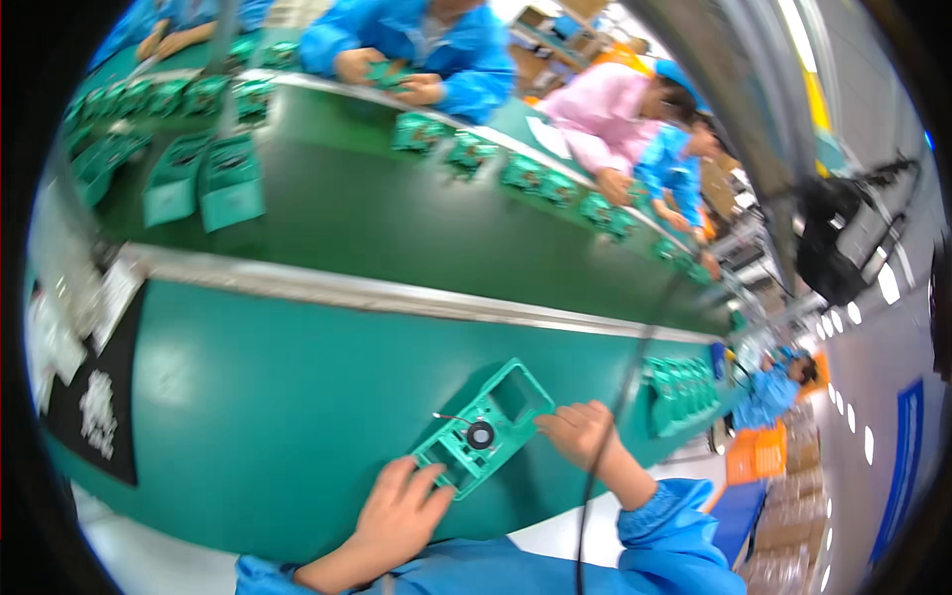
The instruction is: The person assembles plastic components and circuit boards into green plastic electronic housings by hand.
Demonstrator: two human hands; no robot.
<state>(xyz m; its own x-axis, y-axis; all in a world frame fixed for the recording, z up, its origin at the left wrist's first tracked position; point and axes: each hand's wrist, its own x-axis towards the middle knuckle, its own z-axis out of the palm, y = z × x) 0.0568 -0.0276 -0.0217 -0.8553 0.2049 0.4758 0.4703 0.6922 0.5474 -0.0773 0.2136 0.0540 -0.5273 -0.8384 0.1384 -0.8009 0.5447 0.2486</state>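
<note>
A green plastic housing (508,433) lies tilted on the green work table in front of me. A round black speaker (480,434) with a pale centre sits in its middle, and a thin wire (451,417) runs from it over the housing's left edge. My left hand (397,511) grips the near left end, its fingertips over the rim. At the right edge, my right hand (580,436) has its fingers curled together against the housing's side. Whether those fingers also pinch something small is hidden.
Beyond a metal rail (397,297) runs a dark green conveyor belt (416,228) carrying green housings (231,183) and several circuit boards (535,179). Co-workers sit across it. A black mat (119,397) with small white parts (97,415) lies left; stacked green housings (682,392) stand right. A dark cable (635,387) hangs across the view.
</note>
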